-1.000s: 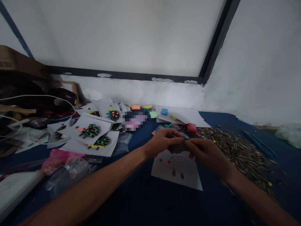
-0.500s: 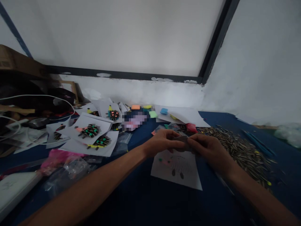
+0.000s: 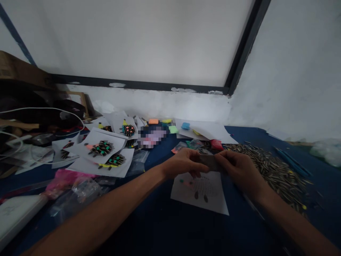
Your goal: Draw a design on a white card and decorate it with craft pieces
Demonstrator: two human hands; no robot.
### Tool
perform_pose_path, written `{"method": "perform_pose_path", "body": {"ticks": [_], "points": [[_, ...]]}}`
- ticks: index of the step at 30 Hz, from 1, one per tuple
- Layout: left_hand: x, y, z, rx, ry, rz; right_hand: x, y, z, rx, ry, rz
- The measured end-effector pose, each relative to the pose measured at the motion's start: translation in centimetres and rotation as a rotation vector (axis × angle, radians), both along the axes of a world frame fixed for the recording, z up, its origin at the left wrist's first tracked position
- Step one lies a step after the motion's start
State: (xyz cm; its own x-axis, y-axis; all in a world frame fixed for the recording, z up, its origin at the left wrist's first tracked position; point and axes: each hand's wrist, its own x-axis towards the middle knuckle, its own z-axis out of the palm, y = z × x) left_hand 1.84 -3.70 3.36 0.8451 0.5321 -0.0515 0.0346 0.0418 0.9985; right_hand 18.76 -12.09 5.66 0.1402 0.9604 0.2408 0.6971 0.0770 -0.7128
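My left hand (image 3: 185, 164) and my right hand (image 3: 237, 168) are both closed on a flat grey piece (image 3: 209, 162), each pinching one end. Its material is too dark to make out; it looks like a slab of soft modelling clay. Just below it, a white sheet of paper (image 3: 199, 204) lies on the table, with a hedgehog outline drawn on it. The sheet bears a pinkish snout with a green tip and two dark oval feet. My fingers and the grey piece hide its upper edge.
Striped sunflower seeds (image 3: 277, 174) are heaped on the right beside blue tweezers-like tool (image 3: 292, 161). Finished hedgehog pictures (image 3: 102, 145) overlap at left. Coloured clay packs (image 3: 185, 126) stand along the back. Plastic bags (image 3: 80, 195) and a white box (image 3: 20, 217) lie front left.
My hands have drawn slightly apart, and more of the flat grey piece shows between them. The sheet and everything around it stay in place.
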Motion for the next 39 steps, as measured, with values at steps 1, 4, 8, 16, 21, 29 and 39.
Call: {"method": "perform_pose_path", "body": {"ticks": [1,4,8,16,21,29,39], "points": [[0.0,0.0,0.1,0.008,0.014,0.005,0.0,0.0,0.0,0.005,0.008,-0.006],[-0.2,-0.1,0.4,0.021,0.037,0.024,0.2,0.1,-0.1,-0.004,0.044,-0.006],[-0.3,-0.1,0.5,0.034,0.039,0.011,0.3,0.2,-0.4,-0.060,0.098,0.029],[-0.5,0.4,0.2,0.043,0.027,-0.042,0.2,0.2,-0.2,0.000,0.063,0.002],[-0.4,0.1,0.5,0.062,0.073,0.038,0.2,0.1,-0.3,-0.002,0.061,0.011],[-0.4,-0.3,1.3,0.005,0.090,0.039,-0.1,0.0,0.3,-0.020,0.074,-0.001],[-0.3,0.0,0.8,-0.049,0.024,0.037,0.1,0.1,-0.1,-0.011,0.131,0.012]]}}
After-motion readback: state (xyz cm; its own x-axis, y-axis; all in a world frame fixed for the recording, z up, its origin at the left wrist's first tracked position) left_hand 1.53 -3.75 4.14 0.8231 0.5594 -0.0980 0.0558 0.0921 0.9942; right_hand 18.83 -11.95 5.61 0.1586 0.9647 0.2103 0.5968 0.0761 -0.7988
